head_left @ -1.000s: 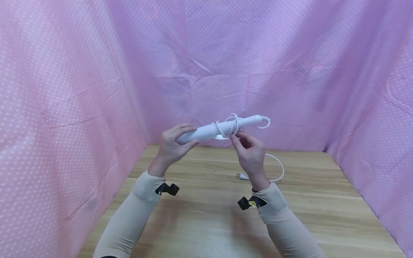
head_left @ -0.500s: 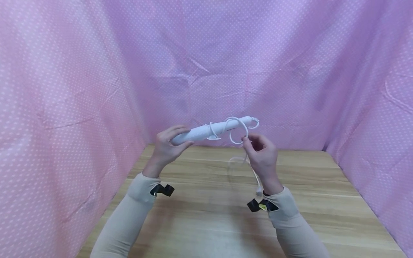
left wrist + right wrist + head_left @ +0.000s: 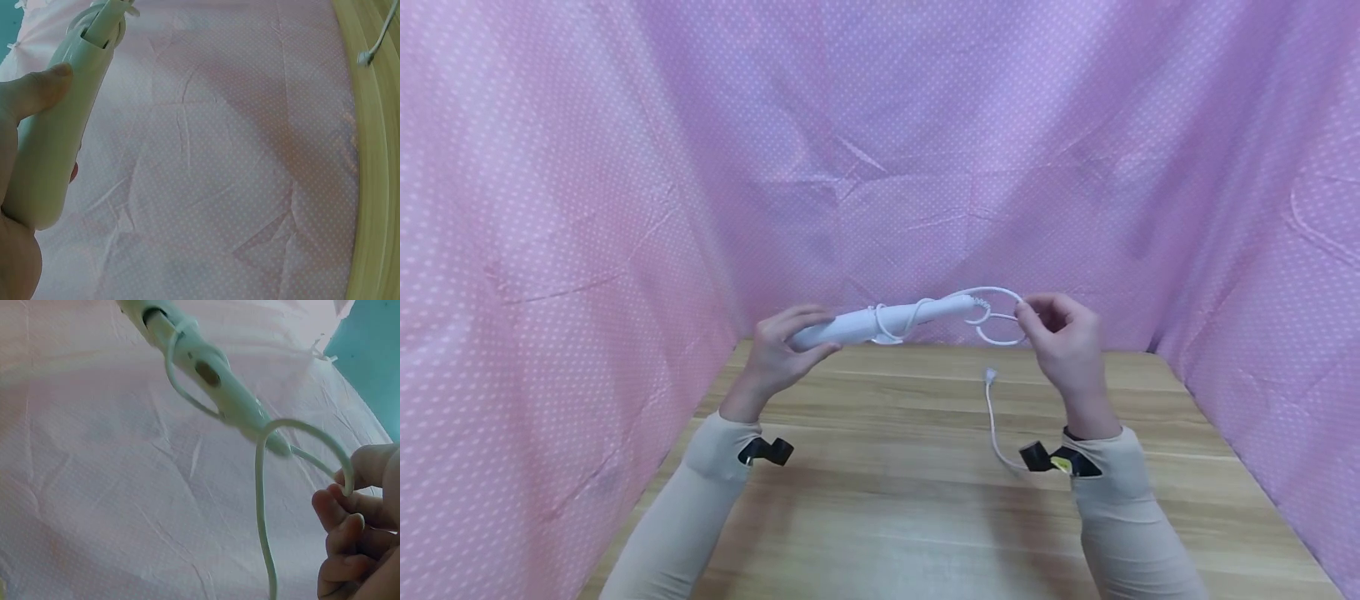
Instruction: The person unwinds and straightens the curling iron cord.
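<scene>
A white hair styling iron (image 3: 850,327) is held up above the table, lying almost level. My left hand (image 3: 775,354) grips its thick left end, thumb along the near side in the left wrist view. The white cord (image 3: 1000,290) is looped loosely around the iron's middle and leaves its thin right end through a coiled sleeve. To the right, my right hand (image 3: 1067,354) pinches a stretch of cord between thumb and fingertips, as the right wrist view shows. The cord's plug (image 3: 990,376) is below, left of the right hand; part of the cord passes out of sight behind the right wrist.
A wood-grain table (image 3: 880,500) spreads beneath both hands. Pink dotted cloth (image 3: 880,125) hangs at the back and along both sides. Black wrist cameras are strapped over the beige sleeves (image 3: 685,508).
My right hand has moved right, drawing a cord loop off the iron's right part. The iron and left hand have shifted slightly left and down. The plug has swung about below.
</scene>
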Motion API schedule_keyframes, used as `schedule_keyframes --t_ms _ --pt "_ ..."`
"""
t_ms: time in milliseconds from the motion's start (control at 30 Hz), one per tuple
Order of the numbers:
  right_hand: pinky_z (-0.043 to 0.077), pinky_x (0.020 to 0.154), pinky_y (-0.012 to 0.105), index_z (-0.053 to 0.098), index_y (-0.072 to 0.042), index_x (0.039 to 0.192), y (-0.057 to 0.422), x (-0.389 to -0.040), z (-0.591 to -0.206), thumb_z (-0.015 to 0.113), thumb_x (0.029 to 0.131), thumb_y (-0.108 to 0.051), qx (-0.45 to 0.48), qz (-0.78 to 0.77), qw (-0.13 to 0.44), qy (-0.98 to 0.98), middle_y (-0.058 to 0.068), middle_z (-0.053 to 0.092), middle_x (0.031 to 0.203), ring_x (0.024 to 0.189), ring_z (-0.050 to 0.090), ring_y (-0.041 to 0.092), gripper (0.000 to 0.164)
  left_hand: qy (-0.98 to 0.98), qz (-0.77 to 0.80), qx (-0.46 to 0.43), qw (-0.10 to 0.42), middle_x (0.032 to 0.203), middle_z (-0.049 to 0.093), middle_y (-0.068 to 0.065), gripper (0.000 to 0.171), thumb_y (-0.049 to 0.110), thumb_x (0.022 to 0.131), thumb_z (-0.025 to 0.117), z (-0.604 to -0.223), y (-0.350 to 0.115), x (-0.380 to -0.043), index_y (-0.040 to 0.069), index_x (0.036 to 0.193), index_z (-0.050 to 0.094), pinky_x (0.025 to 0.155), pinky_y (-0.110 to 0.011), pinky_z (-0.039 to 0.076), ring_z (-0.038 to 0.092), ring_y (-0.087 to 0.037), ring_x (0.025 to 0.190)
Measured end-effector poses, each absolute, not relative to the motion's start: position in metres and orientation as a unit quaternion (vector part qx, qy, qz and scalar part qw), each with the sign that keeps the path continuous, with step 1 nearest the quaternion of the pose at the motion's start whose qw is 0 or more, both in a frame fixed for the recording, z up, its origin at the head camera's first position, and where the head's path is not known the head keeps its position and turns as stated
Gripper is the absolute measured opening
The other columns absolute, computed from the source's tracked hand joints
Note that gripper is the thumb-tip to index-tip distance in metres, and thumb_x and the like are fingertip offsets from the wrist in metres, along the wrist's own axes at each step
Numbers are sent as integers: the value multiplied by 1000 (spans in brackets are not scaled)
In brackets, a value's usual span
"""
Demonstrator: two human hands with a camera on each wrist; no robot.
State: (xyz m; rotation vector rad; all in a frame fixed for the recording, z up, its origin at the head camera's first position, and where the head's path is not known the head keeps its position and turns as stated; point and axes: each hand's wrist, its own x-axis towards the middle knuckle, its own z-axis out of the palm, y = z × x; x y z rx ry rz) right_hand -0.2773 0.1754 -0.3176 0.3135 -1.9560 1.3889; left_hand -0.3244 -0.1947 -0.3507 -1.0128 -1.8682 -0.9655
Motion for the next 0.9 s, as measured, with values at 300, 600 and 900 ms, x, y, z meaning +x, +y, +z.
schedule_keyframes --t_ms 300,600,900 --pt "44 57 11 74 5 95 213 -296 -316 73 87 -17 123 488 304 -809 -23 62 73 66 54 -1 23 -717 -387 -450 366 105 71 -19 44 -3 60 89 -346 -199 -313 0 101 73 90 -23 53 68 -33 97" --pt "47 62 19 73 1 98 236 -311 -343 70 90 -21 165 426 138 -879 0 70 80 70 57 3 24 -690 -397 -461 391 102 72 -19 47 -7 56 89 -330 -199 -299 -2 100 73 89 -22 53 69 -30 94" --pt "49 59 16 73 2 93 241 -302 -361 71 85 1 295 432 111 -845 2 73 80 69 60 -2 8 -692 -407 -415 427 102 72 -19 45 -7 59 88 -322 -209 -306 -3 101 73 87 -21 52 68 -24 94"
